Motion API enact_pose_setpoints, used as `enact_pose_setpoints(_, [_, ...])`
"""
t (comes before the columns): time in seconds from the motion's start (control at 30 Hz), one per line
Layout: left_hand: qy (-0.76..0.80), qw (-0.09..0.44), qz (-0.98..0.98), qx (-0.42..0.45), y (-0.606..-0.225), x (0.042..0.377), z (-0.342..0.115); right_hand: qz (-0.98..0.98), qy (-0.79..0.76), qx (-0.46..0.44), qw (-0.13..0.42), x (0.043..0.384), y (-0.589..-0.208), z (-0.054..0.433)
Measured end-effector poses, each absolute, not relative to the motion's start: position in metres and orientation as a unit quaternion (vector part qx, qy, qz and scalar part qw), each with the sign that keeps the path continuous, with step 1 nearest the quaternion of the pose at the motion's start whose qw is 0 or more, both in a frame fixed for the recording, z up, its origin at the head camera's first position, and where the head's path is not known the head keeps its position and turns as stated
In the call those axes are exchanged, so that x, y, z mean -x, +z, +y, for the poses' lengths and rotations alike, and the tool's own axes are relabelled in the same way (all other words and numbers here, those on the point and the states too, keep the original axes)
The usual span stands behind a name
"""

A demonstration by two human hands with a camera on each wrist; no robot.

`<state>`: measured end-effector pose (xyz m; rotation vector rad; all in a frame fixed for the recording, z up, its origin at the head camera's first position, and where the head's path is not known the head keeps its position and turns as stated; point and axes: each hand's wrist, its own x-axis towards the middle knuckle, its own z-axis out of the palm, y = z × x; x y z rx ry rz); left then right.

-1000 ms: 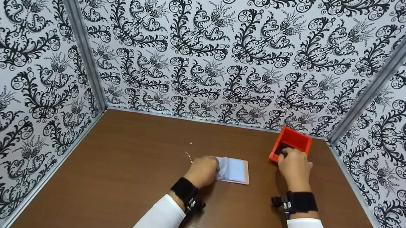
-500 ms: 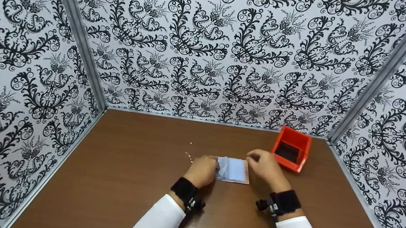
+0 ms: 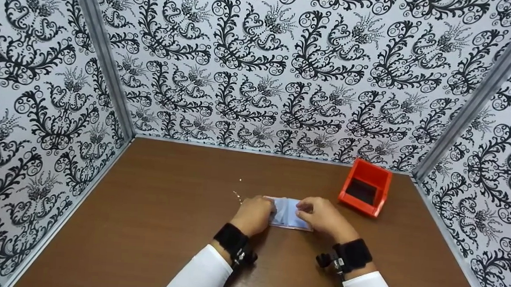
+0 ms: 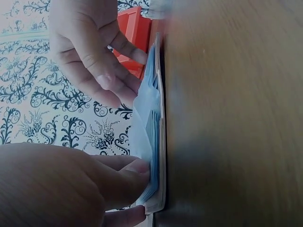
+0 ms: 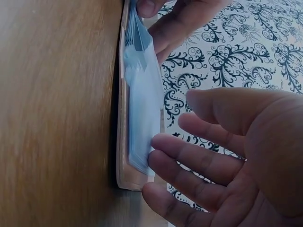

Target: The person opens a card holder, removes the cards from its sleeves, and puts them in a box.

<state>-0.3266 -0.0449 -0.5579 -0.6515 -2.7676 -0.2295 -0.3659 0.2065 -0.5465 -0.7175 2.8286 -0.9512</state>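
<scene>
A card holder [image 3: 285, 218] with a tan cover and bluish clear plastic sleeves [image 5: 144, 113] lies spread on the table. At its left side my left hand [image 3: 253, 214] pinches the sleeves and cover edge, the thumb [image 4: 137, 165] on the sleeves. Over its right side is my right hand [image 3: 322, 216]; in the right wrist view its fingers are loosely bent, with fingertips [image 5: 158, 142] at the edge of the sleeves. Nothing is held between its thumb and fingers. Whether those fingertips press on the sleeves I cannot tell.
A red plastic bin [image 3: 371, 170] with a dark patch inside stands at the back right of the brown table [image 3: 168, 191]. Small pale dots [image 3: 237, 196] show on the tabletop left of the holder. Patterned walls [image 3: 260, 73] enclose the back and sides.
My right hand has left the red bin and moved leftward to the card holder's right side. The bin has shifted slightly. My left hand stays on the holder.
</scene>
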Motion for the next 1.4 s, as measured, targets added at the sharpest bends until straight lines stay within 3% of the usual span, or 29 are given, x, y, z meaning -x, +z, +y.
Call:
enact_pose_setpoints(0.5, [-0.106,0.091,-0.968,0.21,-0.572,0.334,-0.049,0.92,-0.321,0.215,0.062,0.358,-0.555,0.201])
enact_pose_setpoints(1.4, [-0.135,0.125,-0.958,0.22,-0.564,0.337,-0.049,0.926,-0.297,0.231,0.029,0.363,-0.549,0.204])
